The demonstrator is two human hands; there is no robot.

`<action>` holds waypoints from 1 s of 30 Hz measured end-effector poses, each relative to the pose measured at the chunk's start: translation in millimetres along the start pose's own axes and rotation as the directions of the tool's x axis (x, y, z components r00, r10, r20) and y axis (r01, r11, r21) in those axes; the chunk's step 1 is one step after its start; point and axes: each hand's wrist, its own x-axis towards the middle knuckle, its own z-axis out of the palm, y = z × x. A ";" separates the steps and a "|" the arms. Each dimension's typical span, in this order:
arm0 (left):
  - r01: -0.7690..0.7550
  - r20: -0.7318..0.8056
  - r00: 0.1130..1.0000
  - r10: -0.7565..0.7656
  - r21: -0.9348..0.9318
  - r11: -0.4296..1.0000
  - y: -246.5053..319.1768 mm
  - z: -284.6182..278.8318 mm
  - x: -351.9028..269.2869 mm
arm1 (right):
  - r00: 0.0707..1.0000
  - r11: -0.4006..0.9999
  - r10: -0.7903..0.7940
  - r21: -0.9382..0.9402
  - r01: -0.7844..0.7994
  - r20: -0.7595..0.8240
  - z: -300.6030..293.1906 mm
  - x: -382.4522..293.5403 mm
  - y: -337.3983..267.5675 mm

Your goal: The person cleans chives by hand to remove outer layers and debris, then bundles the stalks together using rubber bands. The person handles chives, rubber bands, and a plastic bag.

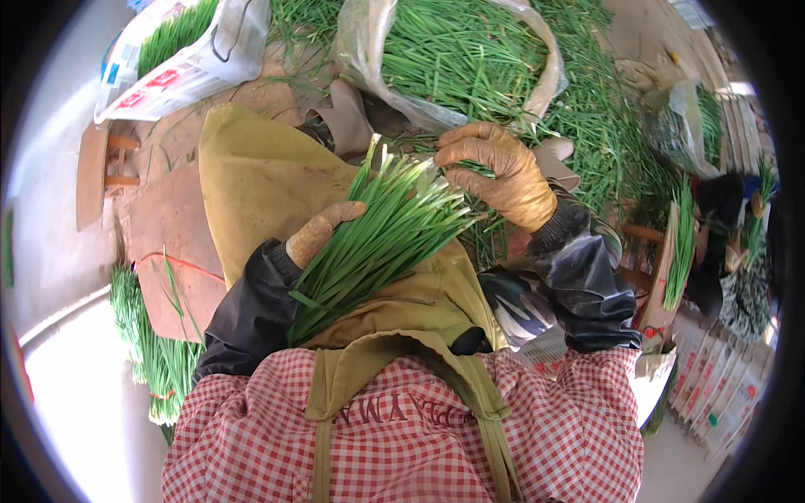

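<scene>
My left hand (322,232), in a worn yellow-brown glove, holds a bundle of green garlic chives (377,245) over my lap. The pale cut ends of the bundle point up and to the right, and the leaves trail down toward my chest. Most of my left fingers are hidden beneath the stalks. At the pale ends, my right hand (500,173), gloved alike, is curled with thumb and fingertips near each other. Whether it pinches a stalk cannot be made out. Under the bundle, a mustard-coloured apron (270,163) covers my lap.
Ahead lies an open plastic sack (358,47) full of chives, with loose chives (591,126) around it. A white crate (188,82) with more stands upper left. Tied bundles (166,364) lie lower left. At right are a wooden stool (641,236) and another person's dark sleeve (717,207).
</scene>
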 end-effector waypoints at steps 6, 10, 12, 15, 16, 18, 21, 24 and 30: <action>-0.082 0.068 0.995 0.067 0.253 0.964 -3.4 9.0 -11.7 | 0.963 0.985 -0.142 -0.061 0.159 0.228 26.1 10.9 15.8; -0.027 0.064 0.998 0.005 0.349 0.937 -1.9 1.9 -8.5 | 0.945 0.981 -0.153 -0.073 0.181 0.289 25.4 11.2 9.2; 0.002 0.045 0.999 -0.018 0.332 0.943 -2.6 0.9 -9.8 | 0.951 0.991 -0.077 -0.078 0.105 0.300 23.5 5.0 -1.0; -0.027 0.050 0.999 0.012 0.297 0.955 -8.2 5.7 -10.3 | 0.945 0.995 0.050 0.069 -0.076 0.322 18.6 -4.9 -7.8; -0.083 0.071 0.995 0.066 0.280 0.956 -9.4 7.4 -11.2 | 0.955 0.971 0.090 0.190 -0.147 0.281 20.8 -9.6 -8.0; -0.152 0.092 0.987 0.130 0.295 0.943 -10.1 6.4 -14.1 | 0.973 0.973 0.103 0.180 -0.142 0.206 14.6 -6.0 -12.5; -0.194 0.115 0.980 0.165 0.317 0.928 -5.0 -6.4 -18.3 | 0.964 0.936 0.236 0.293 -0.193 -0.120 -23.2 -7.5 17.7; -0.169 0.122 0.983 0.136 0.328 0.930 -1.8 -16.8 -14.4 | 0.702 0.574 0.410 -0.433 -0.695 -0.583 -101.3 -27.7 61.4; -0.267 0.163 0.961 0.223 0.339 0.902 -1.8 -18.3 -14.1 | 0.810 0.809 0.586 0.083 -0.582 -0.023 -19.9 2.7 10.3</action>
